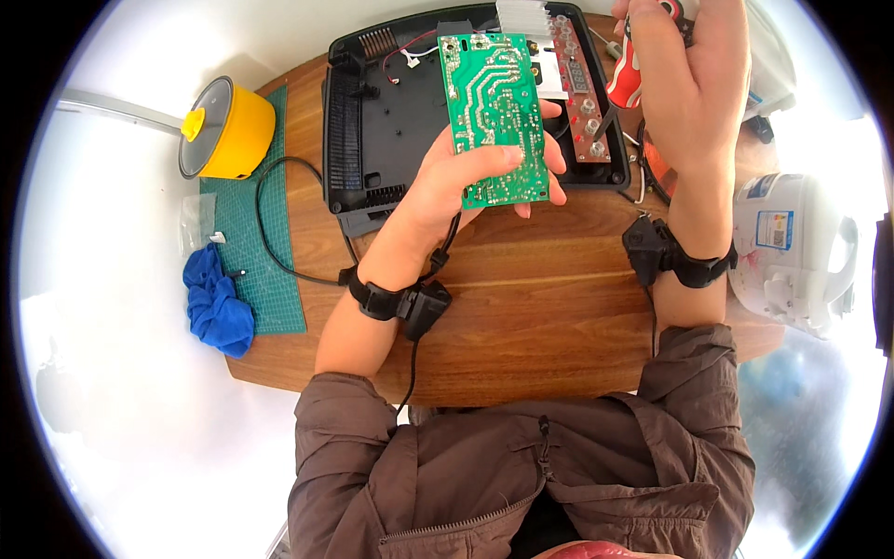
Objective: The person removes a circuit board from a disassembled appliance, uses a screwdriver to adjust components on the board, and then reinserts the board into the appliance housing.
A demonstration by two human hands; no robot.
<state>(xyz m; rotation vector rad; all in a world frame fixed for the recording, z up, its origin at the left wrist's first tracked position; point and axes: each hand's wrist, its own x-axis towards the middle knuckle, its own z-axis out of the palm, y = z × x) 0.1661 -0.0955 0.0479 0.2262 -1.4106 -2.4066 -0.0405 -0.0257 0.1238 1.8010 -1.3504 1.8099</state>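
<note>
The left hand (447, 182) was closed on a green circuit board (489, 112), thumb across its soldered face and fingertips showing past the far edge. The board was raised above the right part of an open black casing (377, 144). The right hand (684, 70) was curled around a red-and-white screwdriver (626, 82), its shaft slanting down toward a reddish-brown control strip (589, 107) along the casing's right side.

Everything sat on a brown wood-grain table (521, 307) against pale walls. On the left lay a teal gridded mat (279, 289) with a crumpled blue cloth (219, 303) and a clear plastic bag (196, 222) at its edge. A black cable (265, 228) looped between mat and casing.

The upper edge cut off part of the right hand, so its full grip could not be seen. The board covered part of the casing, and whether the screwdriver's tip touched the strip was hard to make out.

The casing held loose red and white wires (410, 60) and, at upper right, a finned silver heat sink (524, 19). A yellow pot (250, 130) wore its lid (209, 116), and a white appliance (787, 247) stood at far right; the contents of both were hidden.
</note>
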